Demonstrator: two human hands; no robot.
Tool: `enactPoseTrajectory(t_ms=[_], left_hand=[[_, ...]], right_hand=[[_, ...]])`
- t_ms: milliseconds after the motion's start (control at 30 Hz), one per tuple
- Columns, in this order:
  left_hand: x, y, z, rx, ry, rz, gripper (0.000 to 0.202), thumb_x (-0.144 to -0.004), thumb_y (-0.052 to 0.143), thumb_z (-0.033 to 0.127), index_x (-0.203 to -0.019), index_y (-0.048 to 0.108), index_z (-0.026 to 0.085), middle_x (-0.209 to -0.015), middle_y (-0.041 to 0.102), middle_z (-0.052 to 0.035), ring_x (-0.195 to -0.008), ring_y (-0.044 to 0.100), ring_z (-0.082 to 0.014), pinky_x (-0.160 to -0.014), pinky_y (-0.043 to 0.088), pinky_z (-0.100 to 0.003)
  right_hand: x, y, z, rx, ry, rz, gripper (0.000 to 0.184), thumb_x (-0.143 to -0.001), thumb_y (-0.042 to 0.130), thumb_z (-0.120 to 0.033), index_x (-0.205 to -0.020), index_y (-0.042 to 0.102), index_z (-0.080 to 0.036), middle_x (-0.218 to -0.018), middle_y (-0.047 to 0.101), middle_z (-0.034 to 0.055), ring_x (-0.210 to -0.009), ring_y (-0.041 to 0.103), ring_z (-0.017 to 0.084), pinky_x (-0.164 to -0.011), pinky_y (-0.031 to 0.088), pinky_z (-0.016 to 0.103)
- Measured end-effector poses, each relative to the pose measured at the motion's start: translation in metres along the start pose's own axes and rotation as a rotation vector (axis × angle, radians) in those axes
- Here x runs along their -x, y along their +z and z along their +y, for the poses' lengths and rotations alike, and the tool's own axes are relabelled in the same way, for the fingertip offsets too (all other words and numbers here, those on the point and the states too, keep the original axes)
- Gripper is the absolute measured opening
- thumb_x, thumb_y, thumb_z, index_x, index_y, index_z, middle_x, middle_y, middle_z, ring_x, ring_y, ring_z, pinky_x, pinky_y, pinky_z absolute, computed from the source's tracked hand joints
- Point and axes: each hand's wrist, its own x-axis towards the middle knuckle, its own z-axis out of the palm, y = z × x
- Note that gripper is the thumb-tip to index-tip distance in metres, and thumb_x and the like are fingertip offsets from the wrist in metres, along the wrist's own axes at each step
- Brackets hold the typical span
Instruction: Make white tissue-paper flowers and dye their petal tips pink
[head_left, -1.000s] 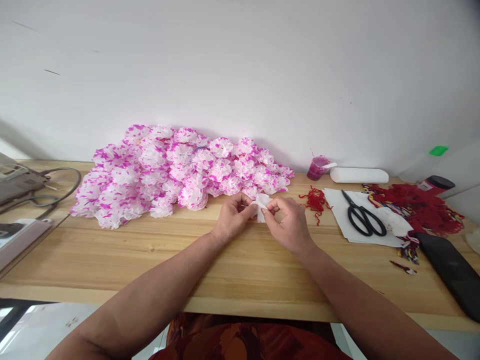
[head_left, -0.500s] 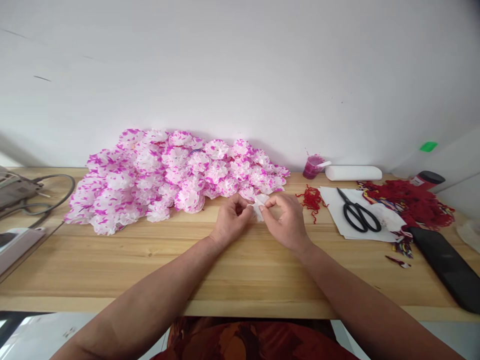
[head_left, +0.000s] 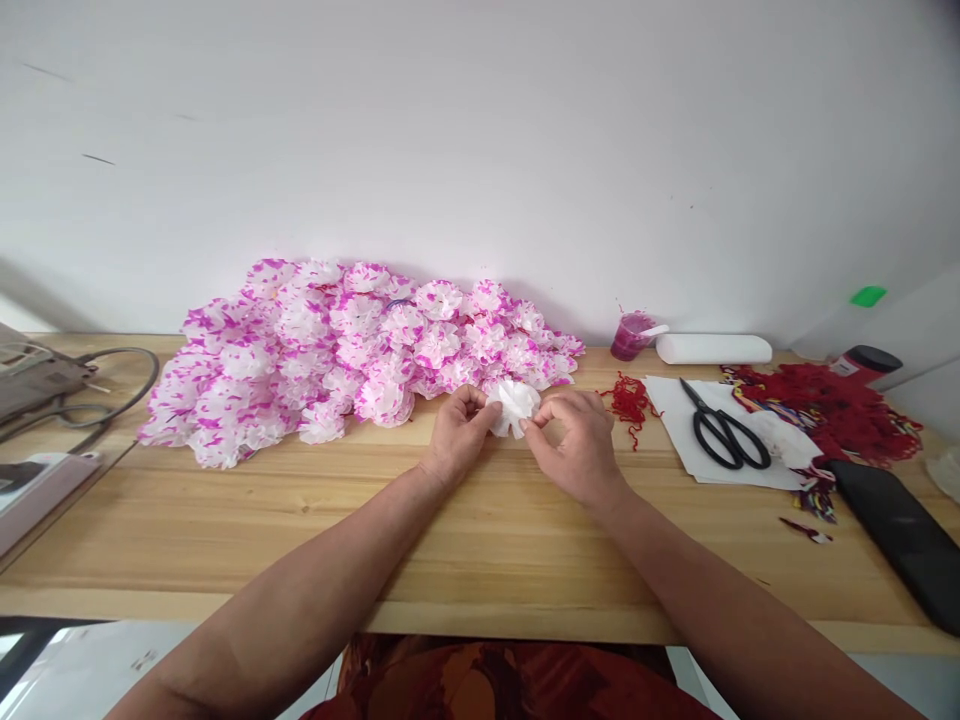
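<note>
Between my two hands is a white paper flower (head_left: 514, 404), its thin layers partly fanned out. My left hand (head_left: 459, 432) pinches its left edge between thumb and fingers. On the other side, my right hand (head_left: 574, 442) grips the lower right edge with thumb and forefinger. Just behind the hands lies a long heap of white paper flowers with magenta tips (head_left: 360, 350), stretching leftward along the wall.
To the right are a cup of magenta liquid (head_left: 630, 336), a white roll (head_left: 714, 348), red yarn bits (head_left: 632, 402), black-handled scissors (head_left: 727, 435) on white paper (head_left: 675, 425), a red yarn pile (head_left: 832, 405) and a black phone-like slab (head_left: 896, 535). A power strip (head_left: 49, 495) sits left.
The white paper flower looks wider and more spread out between my fingers than before. Both hands keep their pinch in nearly the same spot. The view has shifted slightly.
</note>
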Motion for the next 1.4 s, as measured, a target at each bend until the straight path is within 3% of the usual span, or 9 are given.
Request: enactPoseTrajectory(t_ms=[233,400,600,800,933,1167,1400], left_hand=[[0.001,0.003,-0.001,-0.06,0.106,-0.035,0.029,-0.075,0.075,0.038,-0.076,0.054,0.018,-0.068,0.061,0.0018,-0.062,0.059,-0.0109,-0.061,0.047,-0.023],[0.0,0.002,-0.004,-0.072,0.113,-0.005,0.026,-0.078,0.073,0.036,-0.077,0.053,0.018,-0.068,0.059,0.0025,-0.06,0.057,-0.0106,-0.06,0.045,-0.023],[0.005,0.004,-0.006,-0.145,0.182,-0.065,0.02,-0.078,0.072,0.027,-0.077,0.054,0.018,-0.071,0.058,0.0029,-0.062,0.054,-0.0091,-0.061,0.043,-0.022],[0.004,0.005,-0.004,-0.058,0.034,0.002,0.027,-0.077,0.072,0.033,-0.074,0.049,0.02,-0.063,0.056,0.0041,-0.056,0.052,-0.0097,-0.054,0.041,-0.022],[0.002,0.003,-0.001,0.006,-0.04,0.006,0.03,-0.073,0.075,0.037,-0.076,0.051,0.019,-0.063,0.058,0.0039,-0.055,0.053,-0.0094,-0.054,0.042,-0.022],[0.005,0.007,0.001,0.009,0.02,-0.011,0.026,-0.073,0.074,0.032,-0.076,0.052,0.019,-0.065,0.059,0.004,-0.056,0.052,-0.0083,-0.054,0.041,-0.021],[0.008,0.009,0.006,-0.01,0.047,-0.055,0.024,-0.073,0.075,0.03,-0.08,0.056,0.018,-0.072,0.061,0.0018,-0.066,0.058,-0.011,-0.064,0.047,-0.024]], right_hand=[[-0.001,-0.003,-0.005,0.02,-0.099,0.076,0.025,-0.075,0.079,-0.033,-0.092,0.063,-0.024,-0.102,0.066,0.0051,-0.103,0.056,0.027,-0.092,0.039,0.044],[0.001,-0.002,-0.003,0.074,-0.096,0.057,0.019,-0.076,0.078,-0.032,-0.074,0.061,-0.023,-0.093,0.067,0.0034,-0.101,0.054,0.028,-0.088,0.038,0.043],[-0.002,-0.002,-0.007,0.047,-0.086,0.084,0.02,-0.078,0.077,-0.036,-0.085,0.063,-0.023,-0.096,0.068,0.0041,-0.101,0.056,0.027,-0.091,0.038,0.044],[-0.003,-0.001,-0.006,0.0,-0.072,0.096,0.015,-0.079,0.07,-0.019,-0.071,0.058,-0.022,-0.091,0.069,0.0023,-0.096,0.058,0.024,-0.087,0.04,0.041],[-0.001,-0.002,-0.007,0.009,-0.102,0.071,0.015,-0.077,0.071,-0.018,-0.071,0.058,-0.022,-0.09,0.069,0.0014,-0.096,0.059,0.024,-0.089,0.039,0.042],[-0.001,0.0,-0.007,-0.029,-0.027,0.085,0.02,-0.079,0.076,-0.036,-0.079,0.061,-0.023,-0.091,0.07,0.0023,-0.097,0.06,0.025,-0.089,0.039,0.043],[0.0,0.001,-0.006,0.084,-0.132,0.07,0.011,-0.08,0.074,-0.021,-0.077,0.064,-0.023,-0.098,0.071,0.0022,-0.104,0.056,0.026,-0.09,0.037,0.043]])
